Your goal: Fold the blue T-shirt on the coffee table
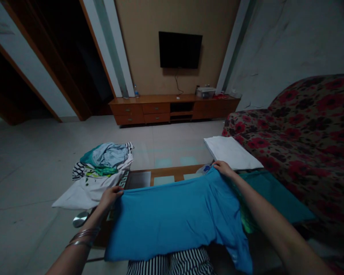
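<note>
The blue T-shirt [172,217] is soft matt knit cloth, and the sofa [309,126] is covered in a floral fabric with a dull finish. The low table [177,172] has a smooth glass top over a wood frame, the bangles [84,236] are shiny metal, the long cabinet [172,110] is glossy varnished wood, and the floor tiles [74,152] are smooth with a soft sheen.
</note>
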Motion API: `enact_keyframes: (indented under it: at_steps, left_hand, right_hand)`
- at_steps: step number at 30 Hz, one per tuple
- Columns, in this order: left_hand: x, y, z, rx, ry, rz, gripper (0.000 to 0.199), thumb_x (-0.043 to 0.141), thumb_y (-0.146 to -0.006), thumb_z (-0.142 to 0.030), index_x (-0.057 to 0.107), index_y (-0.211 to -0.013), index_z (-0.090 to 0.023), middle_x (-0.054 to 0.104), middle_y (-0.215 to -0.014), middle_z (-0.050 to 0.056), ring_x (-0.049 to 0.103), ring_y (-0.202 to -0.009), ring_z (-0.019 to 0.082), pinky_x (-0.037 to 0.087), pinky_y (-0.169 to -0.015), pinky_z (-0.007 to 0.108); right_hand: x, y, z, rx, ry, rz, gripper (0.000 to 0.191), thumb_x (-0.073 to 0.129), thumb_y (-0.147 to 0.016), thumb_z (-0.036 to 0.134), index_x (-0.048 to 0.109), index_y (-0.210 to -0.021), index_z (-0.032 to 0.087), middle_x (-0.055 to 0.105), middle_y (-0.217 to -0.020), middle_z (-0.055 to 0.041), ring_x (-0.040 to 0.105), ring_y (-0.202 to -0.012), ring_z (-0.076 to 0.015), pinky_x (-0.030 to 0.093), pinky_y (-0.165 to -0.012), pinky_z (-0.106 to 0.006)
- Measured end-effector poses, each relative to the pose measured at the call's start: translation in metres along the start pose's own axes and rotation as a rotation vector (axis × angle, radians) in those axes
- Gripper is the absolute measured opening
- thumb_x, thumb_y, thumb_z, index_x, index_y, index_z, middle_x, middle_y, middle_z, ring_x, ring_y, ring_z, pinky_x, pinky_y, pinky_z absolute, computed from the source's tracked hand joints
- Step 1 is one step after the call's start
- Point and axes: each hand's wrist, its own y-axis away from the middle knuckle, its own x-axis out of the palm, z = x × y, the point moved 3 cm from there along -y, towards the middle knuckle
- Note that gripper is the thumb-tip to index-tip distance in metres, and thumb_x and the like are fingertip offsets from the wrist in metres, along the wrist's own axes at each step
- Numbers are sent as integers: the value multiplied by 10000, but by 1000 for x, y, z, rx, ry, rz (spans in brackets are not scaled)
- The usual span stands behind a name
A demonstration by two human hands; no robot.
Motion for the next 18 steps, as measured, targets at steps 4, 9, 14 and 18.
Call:
enact_keyframes:
  at_steps: [4,9,14,18]
  left_hand:
    - [-1,-23,-2,-6,-185,-4,337,573,-634,-403,710,-816,-155,710,-734,45,637,-800,248,422,-663,271]
    - [-8,-45,-12,26,-397,-72,332,572,-681,-357,710,-893,-143,733,-889,98,651,-885,281,422,-712,293]
    - [-11,-67,-12,74,-484,-82,287,550,-726,-355,705,-880,-168,736,-917,88,657,-859,279,426,-692,289]
    - [-6,-83,-8,129,-541,-78,317,534,-746,-340,709,-926,-146,732,-949,105,661,-890,290,441,-716,297]
  right_hand:
    - [16,-36,3,26,48,37,195,537,-755,183,727,-787,147,734,-838,-62,647,-822,-199,482,-783,-267]
    - [32,-77,15,7,95,105,167,573,-760,162,731,-793,122,734,-843,-81,631,-810,-196,475,-765,-250]
    - [46,-109,29,28,130,161,141,599,-780,137,730,-822,105,734,-874,-89,632,-840,-192,467,-809,-251]
    - [55,-120,41,63,132,173,136,634,-844,200,708,-865,87,712,-890,-101,635,-841,-186,488,-819,-282]
